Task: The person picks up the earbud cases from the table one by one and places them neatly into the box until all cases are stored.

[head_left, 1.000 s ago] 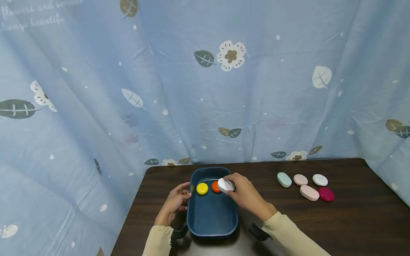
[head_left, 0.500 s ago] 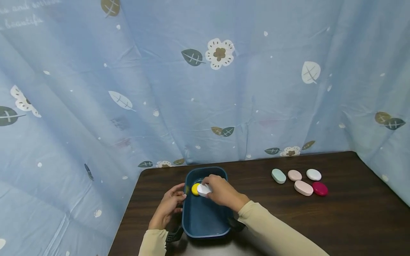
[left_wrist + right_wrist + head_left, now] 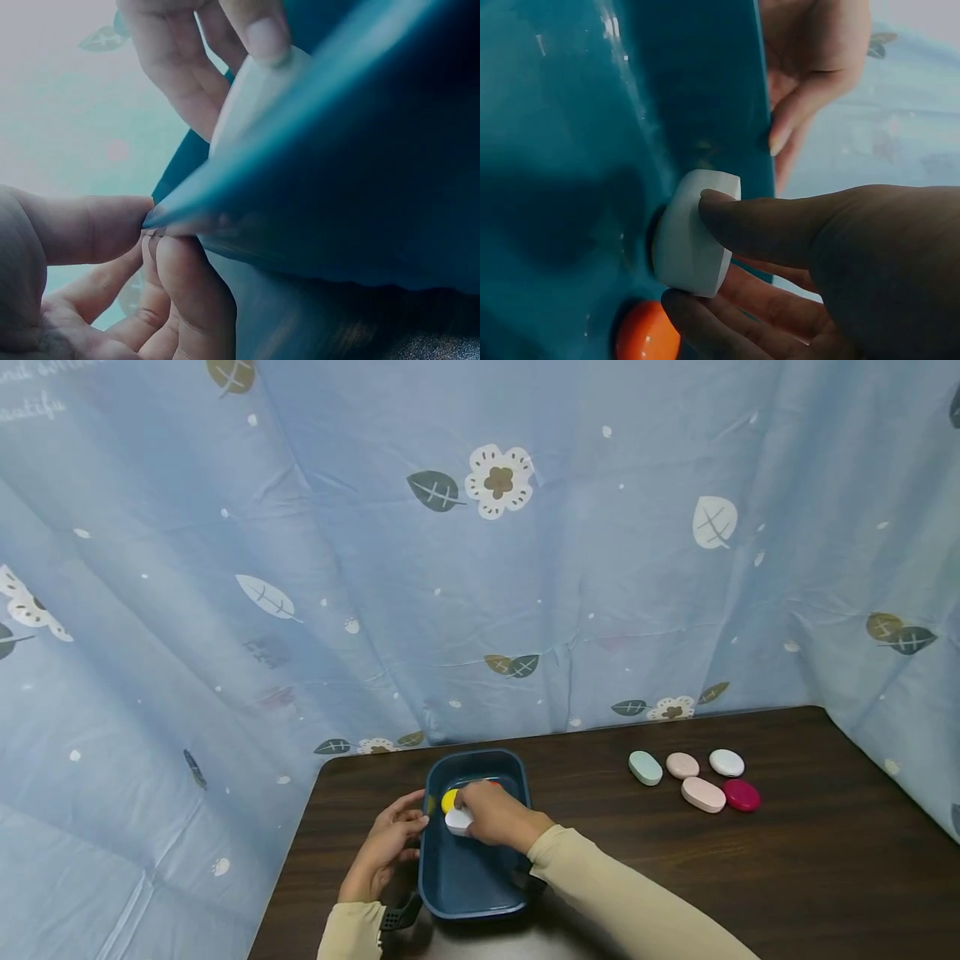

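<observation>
A dark blue tray (image 3: 472, 881) sits at the table's near left. My left hand (image 3: 411, 832) pinches the tray's left rim (image 3: 154, 217) between thumb and fingers. My right hand (image 3: 471, 812) reaches into the tray and holds a white oval piece (image 3: 457, 821) low against the left inner wall. In the right wrist view, thumb and fingers grip the white piece (image 3: 694, 236) by its edges, with an orange round piece (image 3: 646, 334) just beyond it. A yellow round piece (image 3: 448, 798) lies at the tray's far end, and my hand mostly hides the orange piece (image 3: 492, 782).
Several oval pieces lie in a cluster at the right of the dark wooden table (image 3: 750, 868): mint (image 3: 645, 767), pale pink (image 3: 682, 765), white (image 3: 726, 762), a longer pink (image 3: 702, 794) and magenta (image 3: 741, 795). A blue floral curtain (image 3: 480, 568) hangs behind and along both sides.
My right hand has carried the white piece leftward and lower, from above the orange piece to the tray's left inner wall. My left hand keeps its hold on the rim.
</observation>
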{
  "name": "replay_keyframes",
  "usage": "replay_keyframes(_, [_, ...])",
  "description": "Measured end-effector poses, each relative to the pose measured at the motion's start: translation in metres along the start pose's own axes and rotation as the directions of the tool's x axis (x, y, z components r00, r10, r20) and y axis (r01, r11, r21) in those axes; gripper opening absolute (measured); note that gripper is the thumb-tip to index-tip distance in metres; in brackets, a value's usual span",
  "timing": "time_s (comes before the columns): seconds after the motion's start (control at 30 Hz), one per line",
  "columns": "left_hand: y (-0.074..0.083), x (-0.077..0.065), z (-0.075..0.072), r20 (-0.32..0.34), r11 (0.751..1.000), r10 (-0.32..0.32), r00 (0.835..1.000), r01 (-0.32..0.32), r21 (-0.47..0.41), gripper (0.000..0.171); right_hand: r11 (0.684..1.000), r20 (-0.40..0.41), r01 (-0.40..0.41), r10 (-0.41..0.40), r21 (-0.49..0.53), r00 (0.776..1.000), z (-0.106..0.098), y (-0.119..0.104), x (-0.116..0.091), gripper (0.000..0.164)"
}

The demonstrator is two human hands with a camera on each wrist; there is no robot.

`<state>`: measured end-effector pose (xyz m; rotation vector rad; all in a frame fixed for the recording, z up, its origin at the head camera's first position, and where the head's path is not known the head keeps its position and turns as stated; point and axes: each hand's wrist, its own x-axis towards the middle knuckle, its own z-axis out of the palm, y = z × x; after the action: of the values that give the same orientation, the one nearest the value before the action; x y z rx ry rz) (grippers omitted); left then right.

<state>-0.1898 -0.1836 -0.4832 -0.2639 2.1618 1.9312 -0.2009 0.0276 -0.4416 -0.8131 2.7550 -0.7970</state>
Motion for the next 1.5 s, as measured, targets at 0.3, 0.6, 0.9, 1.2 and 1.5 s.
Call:
replay_keyframes(0.3, [0.0,0.001,0.0,0.001,1.0,0.006,1.0,-0.007,0.007,0.048,0.998,0.02,-0.051,0.05,0.03,0.999,0.006,0.002,0.006,0.035])
replay_keyframes(0.6, [-0.001,-0.001,0.002,-0.007,1.0,0.012,1.0,-0.012,0.013,0.048,0.996,0.005,-0.052,0.052,0.076,0.999,0.002,0.009,-0.001,0.037])
replay_keyframes(0.9, [-0.001,0.003,0.002,-0.011,1.0,0.002,1.0,-0.001,0.017,0.049,0.976,-0.297,0.019,0.048,0.219,0.954,-0.032,0.048,-0.034,0.03])
replay_keyframes(1.2, [0.001,0.001,-0.002,-0.005,0.999,-0.007,1.0,0.007,0.038,0.049,0.978,-0.461,-0.08,0.162,0.193,0.872,-0.06,0.116,-0.078,0.032])
replay_keyframes(1.5, [0.002,0.001,-0.002,0.007,0.999,-0.013,1.0,0.013,0.05,0.049,0.972,-0.522,-0.203,0.236,0.12,0.82,-0.073,0.168,-0.111,0.036])
